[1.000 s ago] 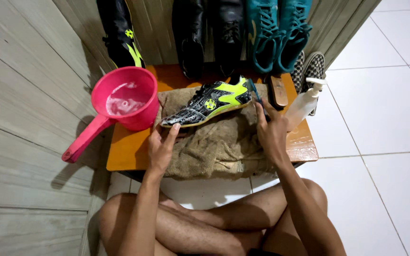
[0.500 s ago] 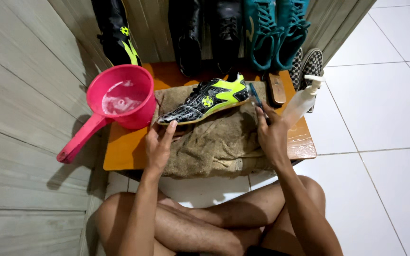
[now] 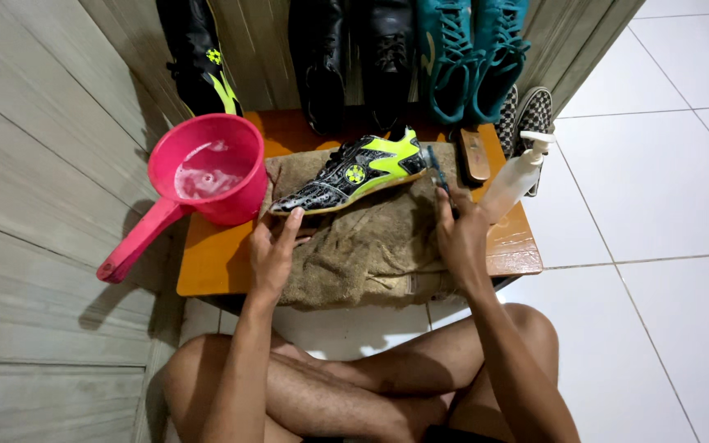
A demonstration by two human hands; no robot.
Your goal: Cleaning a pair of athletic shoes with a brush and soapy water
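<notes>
One black-and-yellow football shoe [image 3: 353, 172] lies on a rough brown towel [image 3: 363, 238] on the low wooden table [image 3: 215, 262]. The left hand [image 3: 272, 250] steadies its toe, fingers spread; the right hand [image 3: 459, 234] pinches a toothbrush [image 3: 436, 168] at the heel. Beside them, a pink plastic dipper [image 3: 203, 176] holds soapy water.

Left hand [image 3: 273, 250] flat, fingers spread forward, right hand [image 3: 459, 234] apparently curled in a grip, forearms extended

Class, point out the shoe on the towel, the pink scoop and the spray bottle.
shoe [image 3: 353, 174]: head view, its side panel
scoop [image 3: 207, 168]: head view, inside its bowl
bottle [image 3: 509, 184]: head view, its clear body
</notes>
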